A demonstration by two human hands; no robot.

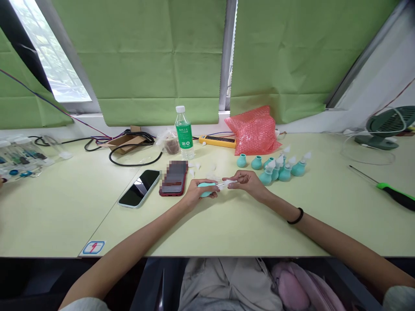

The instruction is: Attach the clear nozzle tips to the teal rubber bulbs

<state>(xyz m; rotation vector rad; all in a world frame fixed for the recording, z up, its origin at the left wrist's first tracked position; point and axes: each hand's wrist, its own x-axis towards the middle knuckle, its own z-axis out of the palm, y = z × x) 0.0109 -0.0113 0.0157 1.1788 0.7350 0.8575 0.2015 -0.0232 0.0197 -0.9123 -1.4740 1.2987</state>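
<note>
My left hand (193, 193) is closed around a teal rubber bulb (206, 190), its neck turned to the right. A translucent white nozzle (225, 184) meets the bulb's neck, and I cannot tell how far it is seated. My right hand (247, 180) pinches the nozzle's far end between thumb and fingers. Beyond my right hand stands a cluster of teal bulbs with white nozzles (285, 173). Open-necked bulbs, such as this teal bulb (241, 161), stand upright just behind. Small white nozzles (192, 172) lie loose behind my left hand.
Two phones lie to the left, one dark-screened (139, 188) and one red-cased (174, 179). Behind are a water bottle (184, 136), a black cable (136, 164), a yellow tool (217, 141) and a pink bubble-wrap bag (256, 131). A screwdriver (397, 195) and small fan (387, 123) are at right.
</note>
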